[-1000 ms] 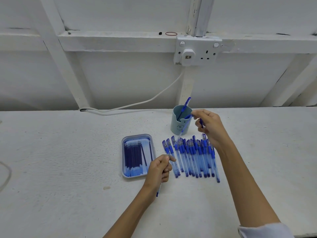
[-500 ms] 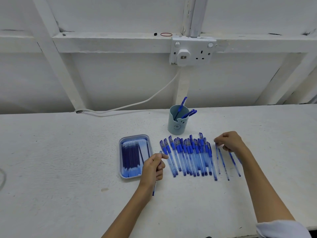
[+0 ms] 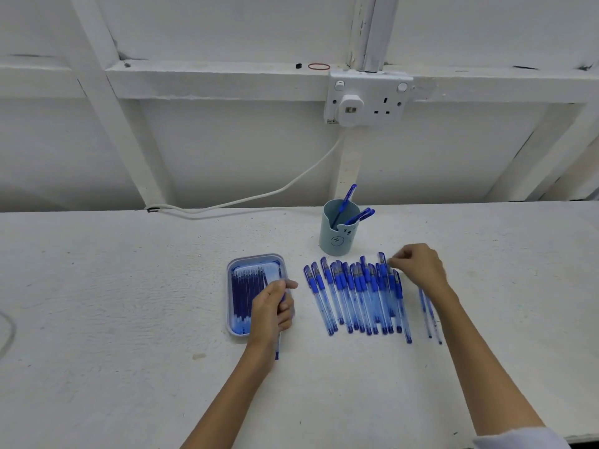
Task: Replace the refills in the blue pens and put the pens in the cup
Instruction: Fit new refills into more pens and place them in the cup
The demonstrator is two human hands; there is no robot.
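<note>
The left hand (image 3: 271, 311) grips a thin blue refill (image 3: 277, 348) over the clear plastic tray (image 3: 256, 257), seemingly ready for loading, while the right hand (image 3: 419, 267) pinches a capped blue pen (image 3: 382, 260) in the row on the white table (image 3: 129, 303) near the pale-blue cup (image 3: 337, 236).

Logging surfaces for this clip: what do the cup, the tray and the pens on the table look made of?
Cup: probably matte plastic or silicone; opaque pale blue, no glare, moulded face. Tray: apparently clear glossy plastic; blue shows through its wall. Pens: clear plastic barrels, see-through along their length; opaque blue grips, possibly rubber.
</note>
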